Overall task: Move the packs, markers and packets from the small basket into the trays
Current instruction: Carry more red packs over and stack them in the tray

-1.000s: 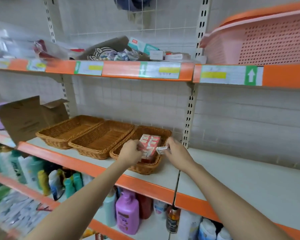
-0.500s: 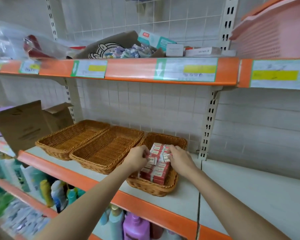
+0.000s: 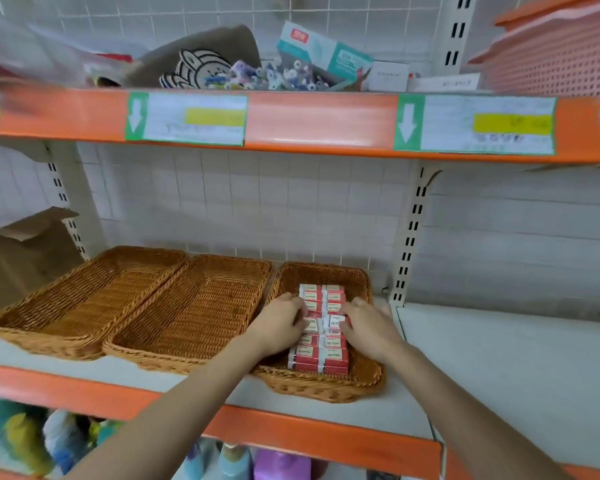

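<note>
Both-handed: left hand (image 3: 280, 323) & right hand (image 3: 367, 323) fingers curled onto red-white cardboard packs (image 3: 321, 332) in rightmost woven wicker tray (image 3: 361, 382), near shelf's (image 3: 499, 368) front edge.

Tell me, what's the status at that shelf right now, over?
Left hand and right hand both on the red packs, fingers curled round them. Packs lying in the right wicker tray. Two trays beside it hold nothing. Nothing blocking.

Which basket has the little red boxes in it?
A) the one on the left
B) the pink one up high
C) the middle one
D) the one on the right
D: the red boxes lie in the right wicker basket, where the left hand and right hand rest on them.
</note>
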Demonstrator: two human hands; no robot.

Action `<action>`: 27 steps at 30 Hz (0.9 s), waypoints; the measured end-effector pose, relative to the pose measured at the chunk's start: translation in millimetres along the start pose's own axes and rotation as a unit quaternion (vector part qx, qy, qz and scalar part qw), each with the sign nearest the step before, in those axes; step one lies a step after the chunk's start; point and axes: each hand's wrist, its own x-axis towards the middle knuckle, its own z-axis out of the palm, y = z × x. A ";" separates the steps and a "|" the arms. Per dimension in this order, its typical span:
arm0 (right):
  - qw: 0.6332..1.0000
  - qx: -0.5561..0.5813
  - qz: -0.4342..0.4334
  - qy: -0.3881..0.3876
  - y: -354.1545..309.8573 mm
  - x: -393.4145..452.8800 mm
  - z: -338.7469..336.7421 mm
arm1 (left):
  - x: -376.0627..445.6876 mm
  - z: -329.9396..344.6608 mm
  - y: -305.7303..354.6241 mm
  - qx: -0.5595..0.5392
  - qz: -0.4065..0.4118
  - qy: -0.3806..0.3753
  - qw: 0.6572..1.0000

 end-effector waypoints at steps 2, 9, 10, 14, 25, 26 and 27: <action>1.000 -0.017 0.003 -0.013 -1.3 -0.4 -1.5 | -2.5 1.3 0.5 0.017 0.004 -0.004 1.000; 0.994 -0.101 -0.030 -0.030 -7.7 -0.4 -5.3 | -7.4 -0.2 5.1 0.044 0.015 -0.024 0.999; 0.995 -0.095 -0.033 -0.027 -7.9 -0.5 -5.3 | -7.4 -1.0 5.1 0.047 0.023 -0.021 0.998; 0.997 -0.066 -0.036 -0.027 -6.9 -0.7 -5.0 | -7.7 -2.3 5.2 0.052 0.077 -0.038 0.995; 0.999 -0.028 -0.016 -0.019 -4.8 4.1 -6.1 | 5.6 -0.4 1.3 0.125 0.022 -0.018 0.992; 0.999 -0.024 -0.012 -0.017 -5.6 5.1 -6.3 | 7.1 -0.6 2.0 0.133 0.019 -0.012 0.991; 1.000 -0.022 -0.009 -0.015 -6.9 6.2 -6.6 | 8.1 -0.7 3.0 0.141 0.017 -0.006 0.990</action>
